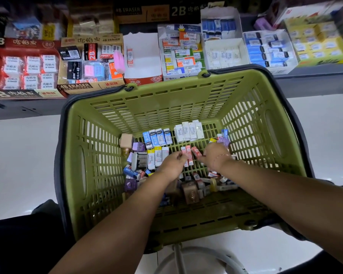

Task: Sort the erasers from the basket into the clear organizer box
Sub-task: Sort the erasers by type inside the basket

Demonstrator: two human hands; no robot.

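Sorting, early stage. Your left hand (173,165) and right hand (214,158) both reach into the basket (99,175), each with fingers curled to pinch one of the red erasers (189,154) at its centre. Blue erasers (156,137) and white erasers (189,131) lie in rows toward the basket's far wall, and a mixed pile (194,186) fills its near side. Shelf boxes (143,56) stand beyond the basket. No clear organizer is visible, so nearly all transfers appear to remain.

Forearms (127,218) are covering loose erasers (198,177) along basket's (99,155) near edge. L hand (172,168) & R hand (216,158) are blurring at fingertips against red erasers (188,155); grip unclear. Wrapper print is running too small to read.
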